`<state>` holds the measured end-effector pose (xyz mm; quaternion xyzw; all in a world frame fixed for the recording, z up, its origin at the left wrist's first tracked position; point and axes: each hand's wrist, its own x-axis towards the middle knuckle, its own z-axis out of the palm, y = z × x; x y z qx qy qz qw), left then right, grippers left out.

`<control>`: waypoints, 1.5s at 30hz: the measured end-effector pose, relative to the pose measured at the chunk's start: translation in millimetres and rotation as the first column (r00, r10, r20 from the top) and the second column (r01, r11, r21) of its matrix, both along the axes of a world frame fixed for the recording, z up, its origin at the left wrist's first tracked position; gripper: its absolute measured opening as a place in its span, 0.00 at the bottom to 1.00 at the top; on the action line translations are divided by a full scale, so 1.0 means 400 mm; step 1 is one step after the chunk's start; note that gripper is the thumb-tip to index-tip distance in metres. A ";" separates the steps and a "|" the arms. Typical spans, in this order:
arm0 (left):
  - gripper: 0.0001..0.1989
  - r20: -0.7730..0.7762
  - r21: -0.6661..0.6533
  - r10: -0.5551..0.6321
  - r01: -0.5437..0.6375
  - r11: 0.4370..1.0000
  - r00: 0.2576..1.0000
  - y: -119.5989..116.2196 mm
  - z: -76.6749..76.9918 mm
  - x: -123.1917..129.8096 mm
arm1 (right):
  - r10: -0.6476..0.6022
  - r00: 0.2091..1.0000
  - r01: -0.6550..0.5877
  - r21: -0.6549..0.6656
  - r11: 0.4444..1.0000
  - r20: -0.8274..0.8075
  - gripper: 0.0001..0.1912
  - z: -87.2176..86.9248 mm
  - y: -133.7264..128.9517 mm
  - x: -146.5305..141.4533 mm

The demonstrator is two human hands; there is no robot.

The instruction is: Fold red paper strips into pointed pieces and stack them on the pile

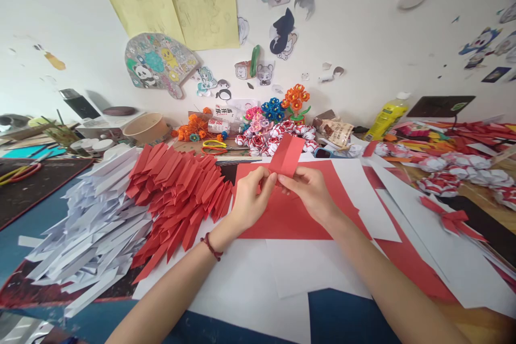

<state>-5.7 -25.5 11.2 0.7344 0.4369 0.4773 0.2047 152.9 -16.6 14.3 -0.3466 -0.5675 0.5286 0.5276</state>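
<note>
A creased red paper strip (287, 153) stands up between my hands, above a large red paper sheet (306, 215). My left hand (252, 196) pinches its lower left edge between thumb and fingers. At the lower right edge, my right hand (312, 191) grips the same strip, thumb in front. The fingertips partly hide the strip's bottom. To the left of my hands lies a heap of folded red paper strips (181, 188), and beyond it a heap of folded white paper strips (100, 220). White paper sheets (242, 285) spread under the red sheet.
Red-and-white paper flowers (278, 137) pile up at the back, beside yellow-handled scissors (215, 145). A yellow bottle (387, 116) stands at the back right. More paper flowers (439, 184) and a red bow (453, 217) lie right. A round tan container (145, 128) sits back left.
</note>
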 end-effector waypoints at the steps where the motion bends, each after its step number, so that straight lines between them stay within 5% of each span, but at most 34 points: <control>1: 0.14 0.012 -0.013 0.003 -0.003 1.000 1.000 0.000 0.003 0.000 | -0.003 1.000 0.003 0.010 1.000 0.008 0.11 0.000 0.000 0.001; 10: 0.16 0.271 -0.133 -0.092 0.132 0.982 0.958 0.005 0.012 -0.003 | -0.002 0.999 0.000 0.045 0.999 0.054 0.11 0.003 0.000 0.007; 26: 0.14 0.041 -0.100 -0.128 0.131 0.986 0.991 0.007 0.005 -0.010 | -0.050 0.998 0.050 0.001 0.999 0.041 0.12 -0.007 0.004 0.006; 45: 0.17 0.101 -0.132 -0.041 0.054 0.990 0.994 0.026 0.015 -0.030 | 0.066 0.980 -0.068 0.007 0.998 0.188 0.13 -0.002 0.009 0.017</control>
